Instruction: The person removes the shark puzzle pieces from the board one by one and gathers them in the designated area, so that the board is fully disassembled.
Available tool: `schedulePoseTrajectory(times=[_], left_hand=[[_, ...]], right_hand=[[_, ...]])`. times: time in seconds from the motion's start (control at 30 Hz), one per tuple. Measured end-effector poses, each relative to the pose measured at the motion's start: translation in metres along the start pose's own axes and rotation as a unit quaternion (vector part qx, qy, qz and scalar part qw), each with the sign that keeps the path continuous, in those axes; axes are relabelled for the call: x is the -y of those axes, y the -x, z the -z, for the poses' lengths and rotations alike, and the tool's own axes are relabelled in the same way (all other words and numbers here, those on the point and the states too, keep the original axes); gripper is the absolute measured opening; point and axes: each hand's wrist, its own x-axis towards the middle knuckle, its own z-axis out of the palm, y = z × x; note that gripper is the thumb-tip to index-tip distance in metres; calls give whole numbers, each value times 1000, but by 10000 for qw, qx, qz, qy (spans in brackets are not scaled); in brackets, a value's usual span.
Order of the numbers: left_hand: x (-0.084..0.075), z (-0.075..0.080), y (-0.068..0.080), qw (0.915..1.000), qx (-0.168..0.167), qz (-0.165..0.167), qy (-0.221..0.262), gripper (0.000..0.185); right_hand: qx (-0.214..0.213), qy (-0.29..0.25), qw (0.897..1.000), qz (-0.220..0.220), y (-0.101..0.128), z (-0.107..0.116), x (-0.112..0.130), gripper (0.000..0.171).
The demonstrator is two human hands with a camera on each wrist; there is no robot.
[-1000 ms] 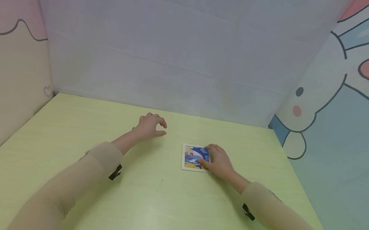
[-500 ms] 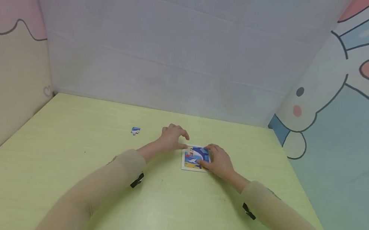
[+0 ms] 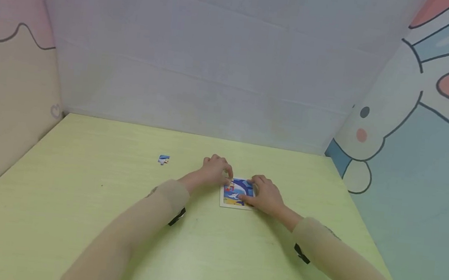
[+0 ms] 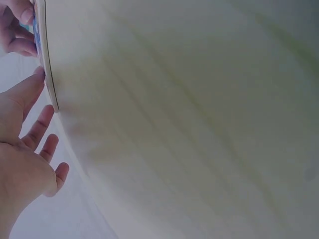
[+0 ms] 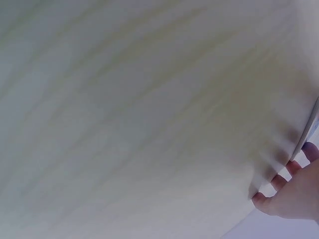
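Both hands on puzzle board [image 3: 236, 193]: left hand [image 3: 215, 170] fingertips, right hand [image 3: 265, 195] flat

A small square jigsaw puzzle board [image 3: 237, 193] with a pale frame and a blue, red and yellow picture lies flat on the pale green table, right of centre, nearer its far edge.

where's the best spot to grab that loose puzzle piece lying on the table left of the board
The loose puzzle piece lies flat and alone on the green table, left of the puzzle board. It is thin, so come straight down from above and pinch two opposite edges with thumb and forefinger. The left hand is the nearer one; the right hand rests on the board.
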Motion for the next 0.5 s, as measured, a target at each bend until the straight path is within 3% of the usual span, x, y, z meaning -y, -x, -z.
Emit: schedulePoseTrajectory(times=[0.5], left_hand=[[-12,3,0,9999,155,67,30,7]], right_hand=[[-104,-38,9999,43,5,8,2,57]])
